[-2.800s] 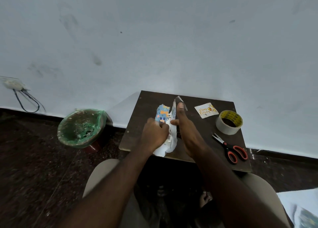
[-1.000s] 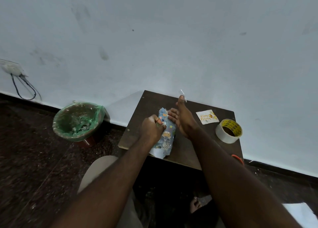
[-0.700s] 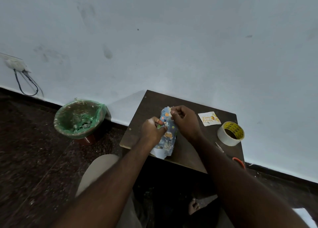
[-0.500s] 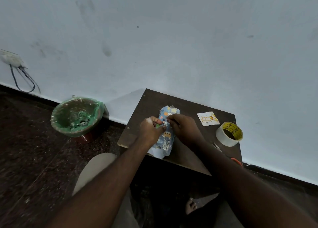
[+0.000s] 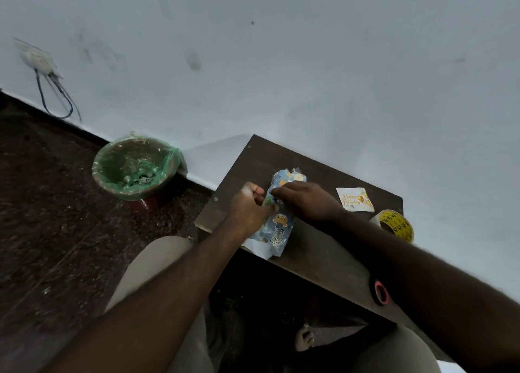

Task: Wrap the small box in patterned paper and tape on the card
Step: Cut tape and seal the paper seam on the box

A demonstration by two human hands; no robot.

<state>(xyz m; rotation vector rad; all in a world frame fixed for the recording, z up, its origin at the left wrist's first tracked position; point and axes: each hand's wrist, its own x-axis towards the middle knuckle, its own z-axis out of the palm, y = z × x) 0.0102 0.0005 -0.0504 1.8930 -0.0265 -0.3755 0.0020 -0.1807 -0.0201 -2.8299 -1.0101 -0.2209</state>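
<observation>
While left hand (image 5: 249, 209) grips glossy patterned paper (image 5: 277, 226), right hand (image 5: 306, 201) pinches its seam.

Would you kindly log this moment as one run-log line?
step: taping paper seam | left hand: holds wrapped box | right hand: pressing on seam | card: on table, unattached | tape roll: idle

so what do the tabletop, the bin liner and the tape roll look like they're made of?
Tabletop: dark brown board, matte, likely laminate or veneer; thin flat edge and small screw heads near the corners.
Bin liner: thin green plastic film, glossy and crinkled, folded over the rim.
Tape roll: clear-looking plastic tape on a yellow printed core, probably cardboard.
</observation>
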